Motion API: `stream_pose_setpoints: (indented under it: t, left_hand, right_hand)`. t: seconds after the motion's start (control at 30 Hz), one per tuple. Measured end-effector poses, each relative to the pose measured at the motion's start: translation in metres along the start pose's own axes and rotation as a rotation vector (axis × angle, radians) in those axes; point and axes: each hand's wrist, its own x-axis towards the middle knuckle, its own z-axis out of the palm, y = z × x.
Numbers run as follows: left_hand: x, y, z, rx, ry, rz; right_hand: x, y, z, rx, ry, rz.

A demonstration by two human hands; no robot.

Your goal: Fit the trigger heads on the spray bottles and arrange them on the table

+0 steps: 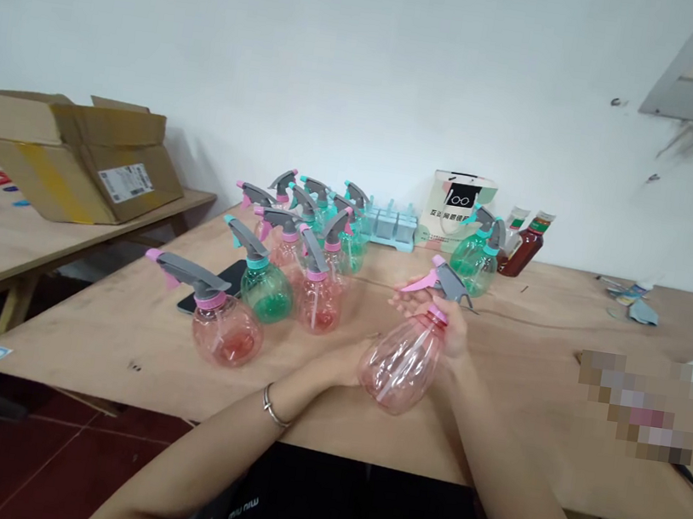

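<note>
A pink see-through spray bottle (399, 366) with a grey and pink trigger head is tilted over the wooden table (528, 388), held between both my hands. My left hand (348, 361) cups its round body from the left, a thin bracelet on that wrist. My right hand (452, 330) is wrapped round the neck just under the trigger head. A cluster of several pink and green spray bottles (295, 261) stands upright to the left, the nearest a pink one (225, 324).
A lone green spray bottle (474, 260) stands at the back by a white paper bag (458, 202) and dark red bottles (524, 246). A black phone (228, 277) lies among the bottles. An open cardboard box (77, 157) sits on the left table.
</note>
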Motion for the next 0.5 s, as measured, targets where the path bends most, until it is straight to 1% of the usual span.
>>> stream_pose_setpoints:
  t: [0.03, 0.07, 0.1, 0.17, 0.2, 0.23, 0.3, 0.37, 0.43, 0.5]
  left_hand:
    - [-0.001, 0.0, -0.007, 0.003, -0.039, -0.001]
    - [-0.002, 0.0, -0.014, -0.002, -0.052, -0.011]
    - [-0.004, 0.001, -0.02, -0.019, -0.026, -0.027]
    - [-0.009, 0.007, -0.029, -0.084, 0.107, -0.061]
    - [-0.012, 0.012, -0.03, -0.11, 0.159, -0.069]
    - [-0.016, 0.018, -0.03, -0.117, 0.182, -0.074]
    - [-0.024, 0.03, -0.023, -0.061, 0.163, -0.06]
    - [-0.032, 0.04, -0.013, 0.051, 0.16, -0.046]
    - [-0.041, 0.043, -0.006, 0.131, 0.2, -0.06]
    - [-0.055, 0.043, -0.005, 0.157, 0.211, -0.106]
  right_hand:
    - [-0.001, -0.002, -0.002, -0.032, 0.026, -0.016]
    - [-0.002, -0.003, -0.003, -0.061, 0.055, -0.045]
    - [-0.003, -0.004, -0.005, -0.09, 0.085, -0.086]
    - [-0.005, -0.004, -0.005, -0.168, 0.138, -0.183]
    - [-0.007, -0.003, -0.004, -0.217, 0.15, -0.222]
    - [-0.008, -0.001, -0.003, -0.268, 0.147, -0.248]
    - [-0.01, 0.003, 0.003, -0.344, 0.097, -0.252]
    - [-0.013, 0.005, 0.009, -0.377, 0.017, -0.228]
    - [-0.016, 0.007, 0.013, -0.431, -0.067, -0.212]
    - [-0.019, 0.007, 0.011, -0.525, -0.185, -0.198]
